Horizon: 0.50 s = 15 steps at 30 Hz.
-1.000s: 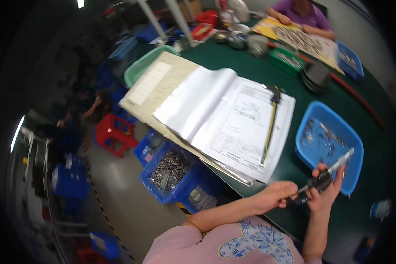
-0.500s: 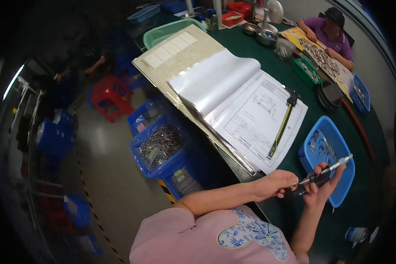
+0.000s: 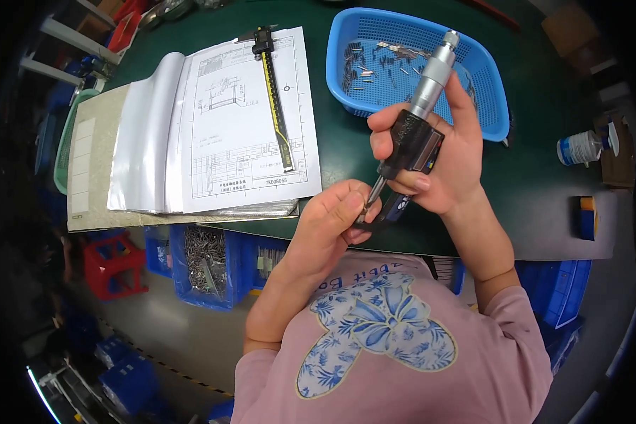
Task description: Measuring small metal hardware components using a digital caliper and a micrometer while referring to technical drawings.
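My right hand [image 3: 461, 162] is wrapped round a digital micrometer [image 3: 431, 83] with a black body and a silver thimble, tilted up to the right. Its fingers curl over the black body beside the small display. My left hand [image 3: 325, 219] is closed in a pinch at the micrometer's lower end, where the spindle meets the frame. Whatever sits between those fingertips is small and mostly hidden. Behind the micrometer stands a blue plastic basket [image 3: 338, 49] with small dark and silver metal pieces in it.
An open binder [image 3: 212, 141] with a technical drawing lies to the left, a black and yellow caliper [image 3: 272, 92] across its page. A white bottle [image 3: 579, 148] lies at the right. Below the table edge are blue bins [image 3: 222, 300] of metal parts and a red stool [image 3: 113, 265].
The view has swung to the right and down over my hands, so the other person is out of sight. My right hand still holds the micrometer, with my left hand at its lower end.
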### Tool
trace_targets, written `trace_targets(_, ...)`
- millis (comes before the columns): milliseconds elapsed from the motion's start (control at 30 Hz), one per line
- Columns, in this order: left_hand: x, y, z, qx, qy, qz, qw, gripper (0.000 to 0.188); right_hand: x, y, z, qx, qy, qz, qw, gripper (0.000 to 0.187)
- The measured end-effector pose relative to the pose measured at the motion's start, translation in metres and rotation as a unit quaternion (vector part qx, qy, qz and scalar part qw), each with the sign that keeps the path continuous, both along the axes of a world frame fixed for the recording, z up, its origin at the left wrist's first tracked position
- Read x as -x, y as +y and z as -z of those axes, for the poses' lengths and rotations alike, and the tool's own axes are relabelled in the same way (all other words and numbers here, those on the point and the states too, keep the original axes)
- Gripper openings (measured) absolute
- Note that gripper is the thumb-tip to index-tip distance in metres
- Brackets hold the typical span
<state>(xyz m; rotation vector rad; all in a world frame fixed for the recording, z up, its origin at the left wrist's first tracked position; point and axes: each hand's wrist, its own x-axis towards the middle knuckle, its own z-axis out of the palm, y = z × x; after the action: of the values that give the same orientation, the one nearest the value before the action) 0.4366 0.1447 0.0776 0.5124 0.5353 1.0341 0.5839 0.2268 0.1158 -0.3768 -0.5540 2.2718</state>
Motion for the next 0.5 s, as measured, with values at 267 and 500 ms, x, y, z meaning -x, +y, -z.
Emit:
trace_targets(267, -0.002, 0.002, 0.000, -0.013, 0.014, -0.003, 1.000, 0.023, -0.005, 0.004, 0.013, -0.026, 0.022, -0.010, 0.999, 0.079)
trace_targets(500, -0.001, 0.004, 0.003, -0.024, 0.014, -0.027, 0.999, 0.019, -0.005, 0.005, 0.006, 0.034, 0.033, -0.004, 0.999, 0.081)
